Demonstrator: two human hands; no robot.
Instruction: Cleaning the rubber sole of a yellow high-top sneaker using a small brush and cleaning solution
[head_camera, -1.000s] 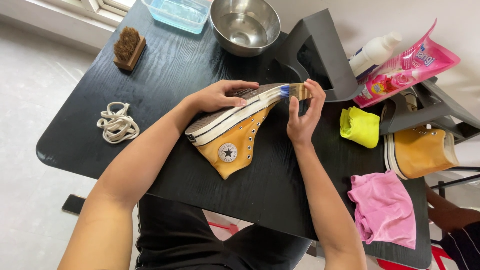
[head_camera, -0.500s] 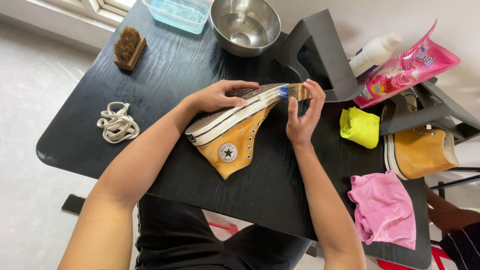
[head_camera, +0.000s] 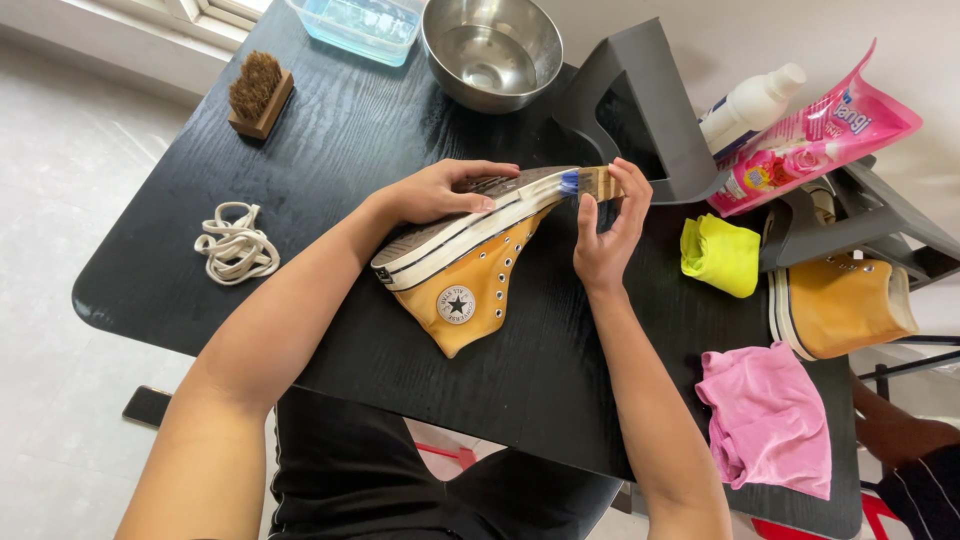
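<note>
At the centre of the frame, a mustard shoe (head_camera: 470, 275) was held sole-up on the black table (head_camera: 330, 150).
It was steadied by the left hand (head_camera: 445, 190); a small brush (head_camera: 592, 184), pinched in the right hand (head_camera: 606, 235), was set against the toe edge, seemingly mid-scrub.

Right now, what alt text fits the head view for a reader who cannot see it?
A left hand steadies a yellow high-top sneaker sole-up on a black table, while the right hand holds a small brush at the sole's toe end. Laces, cloths and a steel bowl lie around.
</note>
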